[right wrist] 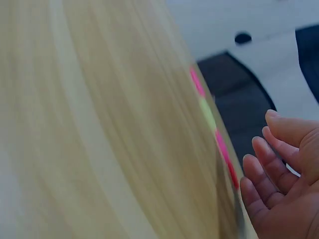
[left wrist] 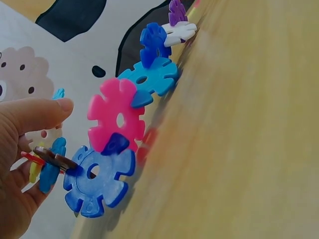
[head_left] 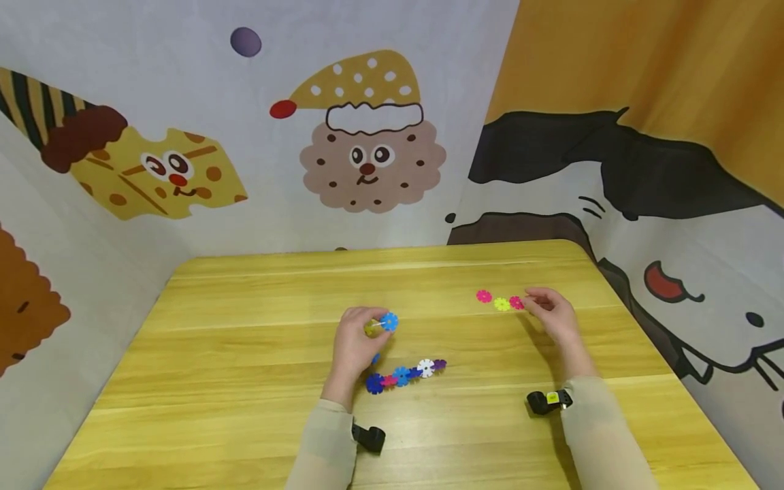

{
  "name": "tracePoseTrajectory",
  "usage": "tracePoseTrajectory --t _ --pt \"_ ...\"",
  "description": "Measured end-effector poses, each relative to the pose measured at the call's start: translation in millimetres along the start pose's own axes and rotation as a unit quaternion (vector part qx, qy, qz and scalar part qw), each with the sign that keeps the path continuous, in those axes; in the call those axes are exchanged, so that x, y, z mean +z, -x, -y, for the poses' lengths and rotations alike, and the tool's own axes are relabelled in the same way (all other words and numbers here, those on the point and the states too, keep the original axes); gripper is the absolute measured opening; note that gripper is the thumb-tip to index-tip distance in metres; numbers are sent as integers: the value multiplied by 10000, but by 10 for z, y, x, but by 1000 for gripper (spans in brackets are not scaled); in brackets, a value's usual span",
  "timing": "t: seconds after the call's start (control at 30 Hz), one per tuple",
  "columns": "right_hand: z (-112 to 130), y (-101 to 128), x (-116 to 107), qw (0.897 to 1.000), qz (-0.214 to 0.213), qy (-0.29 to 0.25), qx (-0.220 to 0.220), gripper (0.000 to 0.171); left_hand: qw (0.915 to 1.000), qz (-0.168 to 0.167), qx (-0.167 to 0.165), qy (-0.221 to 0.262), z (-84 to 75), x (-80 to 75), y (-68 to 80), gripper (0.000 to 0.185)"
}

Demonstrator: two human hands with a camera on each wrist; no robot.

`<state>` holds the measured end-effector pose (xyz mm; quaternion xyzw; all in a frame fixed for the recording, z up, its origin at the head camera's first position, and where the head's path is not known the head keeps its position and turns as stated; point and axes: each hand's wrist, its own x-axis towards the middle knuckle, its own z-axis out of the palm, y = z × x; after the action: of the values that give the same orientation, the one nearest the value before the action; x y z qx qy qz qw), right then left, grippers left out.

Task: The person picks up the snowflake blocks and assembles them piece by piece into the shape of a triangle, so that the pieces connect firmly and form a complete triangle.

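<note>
My left hand (head_left: 355, 344) pinches a light blue snowflake disc (head_left: 389, 321) at one part of a chain of interlocking plastic snowflake discs. In the left wrist view the chain runs away from the fingers: a brown disc (left wrist: 47, 156), a dark blue disc (left wrist: 102, 186), a pink disc (left wrist: 113, 112), then light blue, blue, white (left wrist: 180, 33) and purple ones. Part of it is hidden behind the hand. My right hand (head_left: 554, 313), fingers loosely bent and holding nothing, hovers beside a loose pink disc (head_left: 517, 303) on the table.
Left of that disc lie a yellow disc (head_left: 501, 304) and another pink disc (head_left: 484, 296). The wooden table (head_left: 245, 408) meets a cartoon-printed curtain (head_left: 233, 116) at its back and sides. Each wrist wears a black camera strap.
</note>
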<state>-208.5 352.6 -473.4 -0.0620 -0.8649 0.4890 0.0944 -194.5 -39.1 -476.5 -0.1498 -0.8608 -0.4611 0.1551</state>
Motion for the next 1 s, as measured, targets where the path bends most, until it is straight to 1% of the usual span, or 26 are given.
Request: tracePoseTrajectory --t 0.07,0.13,0.27,0.47,0.63,0.73,0.83,1.0 --pt "-70 -23 -78 9995 23 297 -48 44 10000 44 -30 18 2 -4 5 35" --pt "-134 -47 -141 9976 87 661 -195 45 10000 72 -34 18 2 -10 9 35" --pt "-234 -93 -224 9922 274 1105 -508 46 9999 101 -11 -26 10 -26 8 35" --pt "-313 -186 -266 9871 516 1386 -608 50 9998 186 19 -64 20 -52 -3 36" --pt "-315 -230 -263 9821 727 1632 -594 50 9996 268 2 -81 27 -57 -9 36" --pt "-306 -245 -251 9822 745 1645 -520 47 9996 282 23 -69 31 -58 -11 35" --pt "-311 -270 -238 9822 717 1684 -434 40 9996 263 36 -48 31 -61 -13 35" --pt "-348 -297 -245 9781 762 1892 -421 33 9996 262 48 -11 36 -66 -10 35"
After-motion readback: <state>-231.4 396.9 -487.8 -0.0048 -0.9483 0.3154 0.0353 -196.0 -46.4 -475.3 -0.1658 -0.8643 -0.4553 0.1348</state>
